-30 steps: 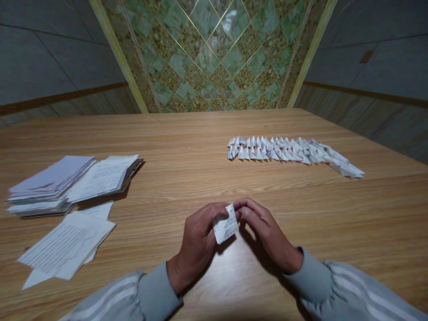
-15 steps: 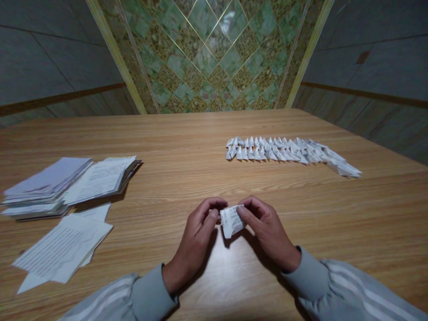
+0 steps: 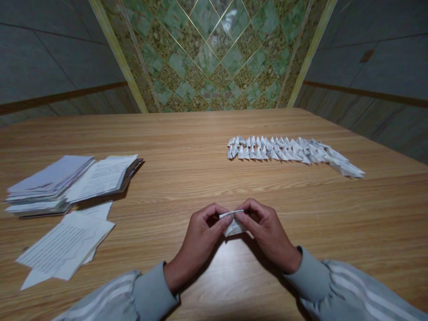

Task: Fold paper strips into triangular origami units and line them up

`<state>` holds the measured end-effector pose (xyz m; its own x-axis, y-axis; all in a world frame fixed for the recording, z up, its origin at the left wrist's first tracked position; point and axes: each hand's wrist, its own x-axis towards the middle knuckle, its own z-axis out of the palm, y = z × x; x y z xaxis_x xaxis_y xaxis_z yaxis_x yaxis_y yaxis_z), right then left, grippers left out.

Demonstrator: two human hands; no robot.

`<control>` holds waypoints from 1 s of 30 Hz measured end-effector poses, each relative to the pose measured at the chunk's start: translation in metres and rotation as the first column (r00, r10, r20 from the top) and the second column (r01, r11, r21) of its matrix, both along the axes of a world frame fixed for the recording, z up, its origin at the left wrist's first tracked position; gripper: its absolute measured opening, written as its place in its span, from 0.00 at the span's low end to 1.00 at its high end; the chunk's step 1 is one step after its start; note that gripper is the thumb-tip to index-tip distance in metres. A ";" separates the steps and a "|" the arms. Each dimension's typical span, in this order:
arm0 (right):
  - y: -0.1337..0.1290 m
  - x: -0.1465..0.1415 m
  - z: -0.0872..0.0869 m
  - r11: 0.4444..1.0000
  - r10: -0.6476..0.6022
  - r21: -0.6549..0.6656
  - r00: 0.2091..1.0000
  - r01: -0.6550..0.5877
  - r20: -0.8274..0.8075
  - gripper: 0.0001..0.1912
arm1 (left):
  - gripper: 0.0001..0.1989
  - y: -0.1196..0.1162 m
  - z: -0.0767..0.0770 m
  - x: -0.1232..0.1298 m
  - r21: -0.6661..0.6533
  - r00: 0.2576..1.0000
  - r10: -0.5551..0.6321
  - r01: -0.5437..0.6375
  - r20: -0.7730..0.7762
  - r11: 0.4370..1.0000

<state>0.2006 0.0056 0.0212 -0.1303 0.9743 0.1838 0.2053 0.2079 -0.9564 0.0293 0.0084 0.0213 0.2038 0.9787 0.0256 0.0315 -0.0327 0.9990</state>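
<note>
A small folded piece of paper (image 3: 234, 229), white with faint print, is held between both hands just above the table in the middle front. My left hand (image 3: 203, 232) is closed on its left side, thumb on the near face. On the right side, my right hand (image 3: 264, 229) pinches it the same way, and the two thumb tips nearly meet. The top edge of the paper shows as a thin strip above the thumbs. My fingertips behind the paper are hidden.
Two rows of folded paper pieces (image 3: 277, 151) stand at the back right of the wooden table (image 3: 174, 165). At left lie stacks of printed sheets (image 3: 50, 178), with loose sheets (image 3: 67, 245) nearer to me. A tiled wall (image 3: 214, 53) rises behind the table.
The paper has turned from slanted to nearly level, and its top edge is now pinched. My left thumb has moved right onto its face, closer to the right thumb.
</note>
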 end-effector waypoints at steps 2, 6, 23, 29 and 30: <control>0.000 0.001 0.000 1.000 -0.004 -0.002 1.000 0.004 -0.003 0.12 | 0.07 0.001 0.001 -0.001 0.000 1.000 0.004 -0.004 0.004 1.000; 0.000 0.002 0.001 1.000 0.001 -0.015 1.000 -0.001 0.006 0.12 | 0.07 0.002 0.004 -0.001 0.003 0.999 0.044 -0.044 -0.001 0.999; 0.006 0.008 0.003 0.968 0.100 -0.190 0.950 -0.161 -0.296 0.18 | 0.04 0.004 0.008 -0.009 0.114 0.999 -0.018 0.022 -0.037 0.993; 0.006 0.007 0.005 0.966 0.106 -0.196 0.948 -0.170 -0.301 0.18 | 0.06 0.003 0.007 -0.010 0.166 0.993 -0.026 0.045 -0.112 0.985; 0.006 0.007 0.004 0.965 0.104 -0.201 0.947 -0.171 -0.305 0.18 | 0.06 0.003 0.007 -0.010 0.183 0.991 -0.022 0.046 -0.132 0.982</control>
<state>0.2081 0.0116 0.0255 -0.2400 0.9707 0.0150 -0.1021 -0.0099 -0.9947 0.0190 0.0113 0.0281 0.2505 0.9517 0.1774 0.1550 -0.2203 0.9630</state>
